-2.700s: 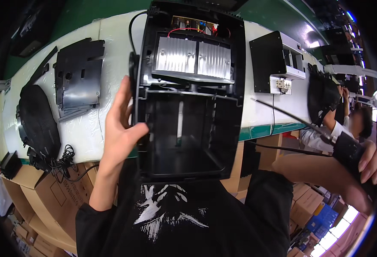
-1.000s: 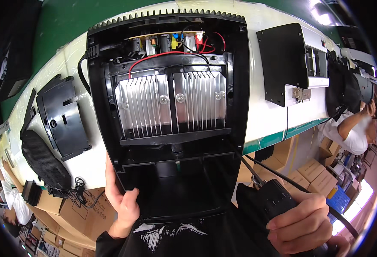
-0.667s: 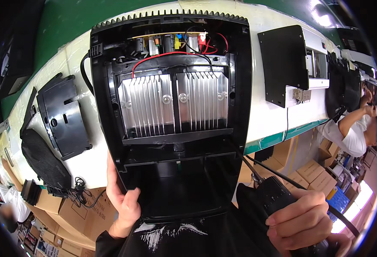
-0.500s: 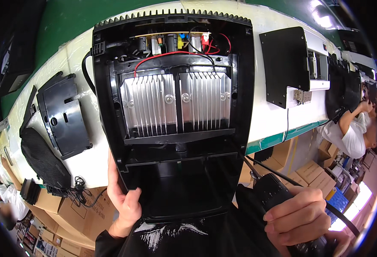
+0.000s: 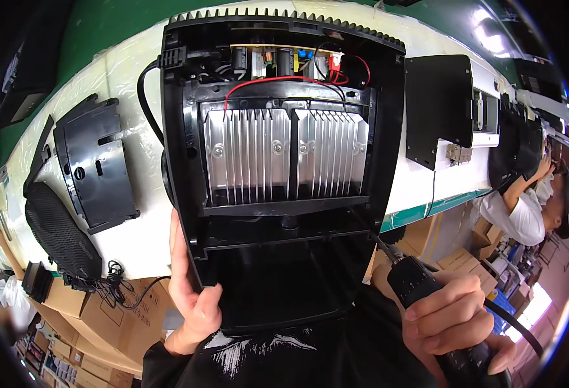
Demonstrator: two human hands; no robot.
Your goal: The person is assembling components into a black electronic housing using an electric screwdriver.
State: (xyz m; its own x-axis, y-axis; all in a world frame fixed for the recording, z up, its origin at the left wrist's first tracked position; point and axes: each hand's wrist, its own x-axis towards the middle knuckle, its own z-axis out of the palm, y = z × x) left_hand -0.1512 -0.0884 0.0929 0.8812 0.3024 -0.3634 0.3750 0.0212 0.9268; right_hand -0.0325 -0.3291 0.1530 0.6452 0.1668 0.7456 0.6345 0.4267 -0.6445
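Observation:
A large black plastic housing [image 5: 390, 142] stands tilted in front of me, its open inner side facing me. Two finned silver heat sinks [image 5: 249, 158] are fixed side by side in its middle. Above them, red wires [image 5: 268, 80] run to a circuit board [image 5: 284, 59]. My left hand [image 5: 199, 307] grips the housing's lower left edge, thumb on the near side. In my right hand [image 5: 449, 313] is a corded black electric screwdriver [image 5: 412, 281]. Its thin shaft points up and left into the housing's lower right inner corner; the tip is hard to make out against the black plastic.
Left on the white-covered table [image 5: 145, 226] lie a curved black panel [image 5: 97, 171] and a black mesh cover [image 5: 61, 226] beside a tangled cable [image 5: 113, 284]. A black-and-white metal unit [image 5: 439, 100] stands right. Cardboard boxes [image 5: 119, 317] sit below; another person [image 5: 520, 210] is at far right.
In the picture, the housing has shifted right and slightly up relative to the table, with my left hand still on it. The screwdriver has moved a little right, its shaft still at the lower right corner.

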